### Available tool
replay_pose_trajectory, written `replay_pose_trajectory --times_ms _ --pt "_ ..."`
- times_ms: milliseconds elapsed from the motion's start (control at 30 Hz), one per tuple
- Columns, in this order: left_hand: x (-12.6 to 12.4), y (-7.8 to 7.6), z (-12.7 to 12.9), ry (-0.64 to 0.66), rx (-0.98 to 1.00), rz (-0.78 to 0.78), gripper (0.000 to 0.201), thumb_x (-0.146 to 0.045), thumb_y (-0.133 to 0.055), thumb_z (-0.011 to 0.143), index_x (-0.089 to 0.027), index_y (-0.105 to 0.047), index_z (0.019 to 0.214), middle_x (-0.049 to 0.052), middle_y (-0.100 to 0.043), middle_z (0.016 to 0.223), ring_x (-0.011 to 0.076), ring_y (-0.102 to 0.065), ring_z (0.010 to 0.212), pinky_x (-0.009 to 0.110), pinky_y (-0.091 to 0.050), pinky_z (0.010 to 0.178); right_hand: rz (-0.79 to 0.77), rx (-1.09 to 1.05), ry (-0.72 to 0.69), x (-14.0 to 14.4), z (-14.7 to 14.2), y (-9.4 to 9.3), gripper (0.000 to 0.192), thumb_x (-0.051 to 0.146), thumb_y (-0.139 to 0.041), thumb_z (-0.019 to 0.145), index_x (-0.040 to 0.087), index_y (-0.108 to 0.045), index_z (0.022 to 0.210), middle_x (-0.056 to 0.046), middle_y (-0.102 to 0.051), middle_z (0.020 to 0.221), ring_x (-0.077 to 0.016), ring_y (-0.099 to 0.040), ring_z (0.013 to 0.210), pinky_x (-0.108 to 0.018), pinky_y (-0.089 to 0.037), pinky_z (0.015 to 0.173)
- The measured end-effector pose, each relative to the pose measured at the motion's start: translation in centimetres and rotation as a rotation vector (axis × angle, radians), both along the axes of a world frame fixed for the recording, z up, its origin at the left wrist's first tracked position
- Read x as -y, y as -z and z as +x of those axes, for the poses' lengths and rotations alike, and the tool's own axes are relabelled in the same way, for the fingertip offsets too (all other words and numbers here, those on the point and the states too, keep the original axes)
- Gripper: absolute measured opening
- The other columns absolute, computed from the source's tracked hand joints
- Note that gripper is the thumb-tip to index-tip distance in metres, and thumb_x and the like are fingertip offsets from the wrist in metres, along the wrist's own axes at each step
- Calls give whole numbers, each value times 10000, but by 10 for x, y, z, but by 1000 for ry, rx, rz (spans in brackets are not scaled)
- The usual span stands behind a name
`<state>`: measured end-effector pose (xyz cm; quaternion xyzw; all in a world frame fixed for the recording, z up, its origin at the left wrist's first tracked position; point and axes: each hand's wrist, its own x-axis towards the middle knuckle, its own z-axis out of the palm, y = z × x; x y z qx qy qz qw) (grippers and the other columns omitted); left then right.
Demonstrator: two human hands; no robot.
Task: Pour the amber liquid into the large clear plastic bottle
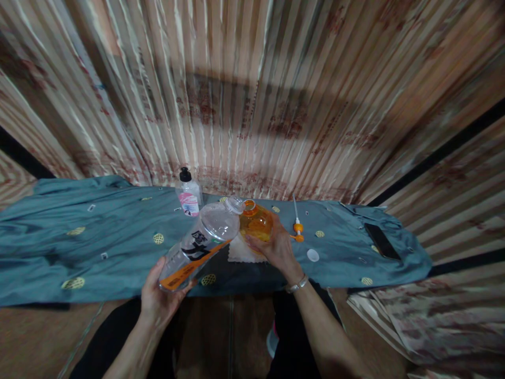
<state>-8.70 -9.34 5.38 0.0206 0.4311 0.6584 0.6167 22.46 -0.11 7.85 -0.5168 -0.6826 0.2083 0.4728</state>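
Observation:
My left hand (pixel 160 295) grips the base of a large clear plastic bottle (pixel 205 237) with a black and orange label. The bottle is tilted, its open mouth resting against the opening of an orange translucent bottle (pixel 256 223). My right hand (pixel 276 245) holds the orange bottle from the right, steadying it over a small white cloth (pixel 239 252). Both bottles sit above a table covered with a blue-grey patterned cloth (pixel 98 242).
A small clear bottle with a black cap and pink label (pixel 188 193) stands behind the bottles. An orange pump head with a white tube (pixel 297 223) and a white cap (pixel 313 255) lie to the right. A black phone (pixel 382 241) lies further right. Striped curtains hang behind.

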Motion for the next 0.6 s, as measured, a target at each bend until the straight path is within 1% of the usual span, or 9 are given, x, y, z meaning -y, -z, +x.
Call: replay_pose_trajectory --times_ms 100,200,267,367,433,600 --pt "0 2 -3 10 -8 20 342 -303 -970 739 -216 -808 1027 92 -917 880 367 -889 731 418 -733 506 20 39 13 0 0 3 794 547 -1057 895 248 -728 1552 -164 -887 1480 -424 -858 1387 -638 -695 1255" --pt "1 1 -5 16 -27 40 374 -322 -1015 705 -228 -816 1008 84 -927 887 375 -902 752 429 -748 529 48 81 45 0 0 5 825 547 -1065 895 229 -720 1574 -183 -883 1476 -429 -863 1376 -630 -709 1232" --pt "1 0 -5 13 -43 52 407 -346 -1044 674 -231 -818 993 87 -933 900 377 -902 753 416 -737 514 78 107 58 0 1 7 832 553 -1062 898 223 -718 1580 -192 -877 1477 -435 -861 1377 -633 -712 1225" --pt "1 -1 -6 -12 -73 64 445 -379 -1065 646 -216 -834 990 89 -931 889 351 -883 705 378 -707 481 116 141 84 -2 2 9 820 566 -1048 909 213 -715 1570 -202 -878 1461 -446 -865 1361 -648 -714 1210" --pt "1 -2 -9 -23 -91 67 470 -376 -1071 635 -202 -852 1013 86 -926 875 338 -869 673 373 -700 470 127 160 105 -3 3 10 813 583 -1040 914 205 -714 1556 -213 -885 1441 -450 -874 1336 -651 -720 1193" --pt "2 -1 -16 -4 -104 79 448 -342 -1093 613 -212 -827 949 84 -931 896 388 -893 727 447 -748 506 144 181 138 -4 6 14 835 647 -1003 935 197 -705 1572 -233 -890 1430 -463 -881 1306 -659 -737 1153"
